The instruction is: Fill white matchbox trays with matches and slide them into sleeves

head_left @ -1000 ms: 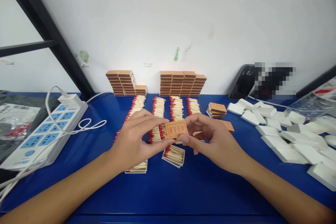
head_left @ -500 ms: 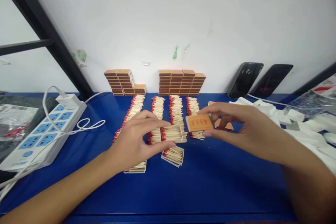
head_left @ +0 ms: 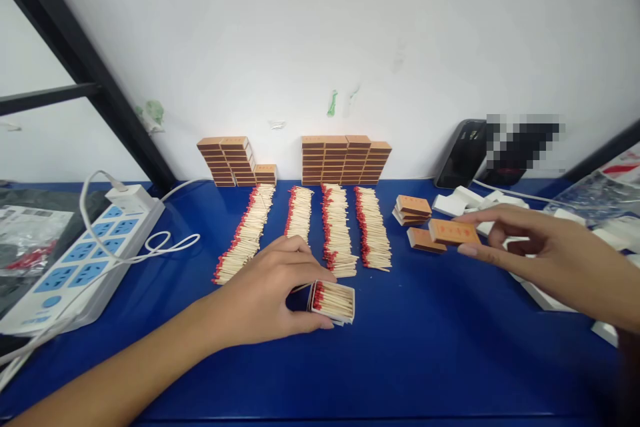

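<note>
Left hand (head_left: 267,293) grips the filled tray (head_left: 333,301) on the table (head_left: 400,347); right hand (head_left: 545,257) pinches a sleeve (head_left: 453,232).

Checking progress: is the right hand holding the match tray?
No: right hand holds an orange sleeve; left hand grips the tray.

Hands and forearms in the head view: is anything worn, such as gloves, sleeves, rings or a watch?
The left hand and right hand are bare: no gloves, rings, watch or wristband. The left forearm and right forearm are uncovered to the picture's edge; no sleeve shows. Nails look unpainted.
</note>
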`<action>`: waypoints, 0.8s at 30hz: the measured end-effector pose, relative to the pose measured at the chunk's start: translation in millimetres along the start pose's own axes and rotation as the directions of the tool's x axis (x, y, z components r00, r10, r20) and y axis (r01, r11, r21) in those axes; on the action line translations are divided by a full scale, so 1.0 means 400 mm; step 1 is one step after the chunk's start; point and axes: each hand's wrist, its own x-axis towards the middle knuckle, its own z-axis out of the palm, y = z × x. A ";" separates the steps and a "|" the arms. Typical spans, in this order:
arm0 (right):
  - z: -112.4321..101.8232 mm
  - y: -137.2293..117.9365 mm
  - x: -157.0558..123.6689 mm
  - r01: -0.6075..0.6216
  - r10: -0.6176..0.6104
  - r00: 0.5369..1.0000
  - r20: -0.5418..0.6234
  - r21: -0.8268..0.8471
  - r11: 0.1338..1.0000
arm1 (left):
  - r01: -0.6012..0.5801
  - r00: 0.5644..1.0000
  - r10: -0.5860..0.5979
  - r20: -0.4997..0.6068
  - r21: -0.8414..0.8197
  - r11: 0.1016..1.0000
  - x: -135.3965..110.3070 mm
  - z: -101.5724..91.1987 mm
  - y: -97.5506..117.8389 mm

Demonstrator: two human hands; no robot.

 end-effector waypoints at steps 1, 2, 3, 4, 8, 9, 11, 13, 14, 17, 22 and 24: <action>0.012 0.009 -0.003 -0.022 0.021 1.000 0.018 0.024 0.999 | 0.012 1.000 -0.012 0.011 0.008 1.000 -0.001 0.001 0.000; 0.023 0.015 -0.003 -0.036 0.034 0.998 0.046 0.051 0.998 | 0.024 0.999 -0.025 0.022 0.017 1.000 -0.001 0.001 0.000; 0.034 0.018 -0.001 -0.045 0.039 0.996 0.077 0.072 0.996 | 0.037 0.999 -0.038 0.032 0.027 0.999 -0.002 0.002 0.001; 0.043 0.019 0.003 -0.051 0.045 0.996 0.079 0.077 0.996 | 0.049 0.998 -0.050 0.038 0.036 0.998 -0.003 0.002 0.002; 0.069 0.025 0.017 -0.022 0.012 0.978 0.207 0.049 0.999 | 0.083 0.995 -0.086 0.054 0.070 0.994 -0.008 0.001 0.011; 0.074 0.030 0.017 -0.014 0.006 0.976 0.219 0.038 0.999 | 0.084 0.994 -0.088 0.059 0.075 0.994 -0.010 0.000 0.013; 0.083 0.042 0.016 -0.012 0.006 0.979 0.205 0.030 0.999 | 0.081 0.994 -0.086 0.067 0.082 0.993 -0.012 0.000 0.015; 0.088 0.051 0.016 -0.024 0.019 0.984 0.180 0.026 0.999 | 0.080 0.994 -0.087 0.071 0.088 0.993 -0.014 0.000 0.016; 0.090 0.053 0.016 -0.025 0.020 0.984 0.179 0.024 0.999 | 0.081 0.993 -0.088 0.074 0.090 0.993 -0.014 0.000 0.016; 0.090 0.047 0.022 -0.009 0.005 0.977 0.211 0.019 1.000 | 0.083 0.993 -0.090 0.074 0.091 0.992 -0.014 0.001 0.015; 0.094 0.052 0.037 0.007 -0.005 0.973 0.231 -0.008 1.000 | 0.078 0.993 -0.085 0.085 0.089 0.993 -0.012 0.000 0.017; 0.102 0.063 0.042 0.016 -0.016 0.982 0.188 0.003 1.000 | 0.081 0.992 -0.089 0.089 0.087 0.993 -0.013 0.000 0.018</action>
